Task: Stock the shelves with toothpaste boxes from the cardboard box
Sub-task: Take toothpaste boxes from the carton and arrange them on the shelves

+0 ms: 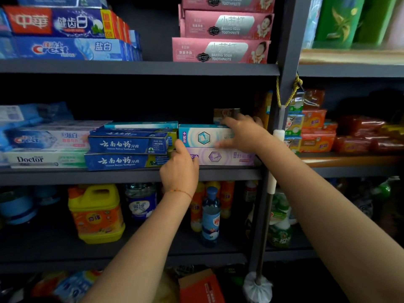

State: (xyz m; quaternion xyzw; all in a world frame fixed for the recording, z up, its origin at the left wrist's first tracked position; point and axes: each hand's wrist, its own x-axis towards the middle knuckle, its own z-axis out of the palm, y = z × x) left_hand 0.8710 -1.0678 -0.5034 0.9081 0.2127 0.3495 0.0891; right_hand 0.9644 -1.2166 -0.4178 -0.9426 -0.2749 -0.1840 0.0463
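Both hands are up at the dark grey metal middle shelf (131,174), working the same little stack. The right hand (242,133) lies over the right end of the long teal-and-white toothpaste carton with the hexagon emblem (204,137), thumb along its front face and fingers curled over the top edge, so it looks to be gripping that box. The left hand (180,171) is at the stack's left end, forefinger pressed into the seam where the teal carton sits on the long lilac toothpaste carton (220,157) beneath it; whether the other fingers pinch anything, I cannot tell. Hard against the stack's left side sit the two dark blue toothpaste cartons with white script (129,153). Down at the bottom edge, the orange cardboard box (200,286) waits on the floor. These cartons should be light, stiff along their length but easily dented on the broad faces, and the glossy print looks slippery, so squeezing the two short ends, or thumb in front and fingers behind, seems the safest hold.
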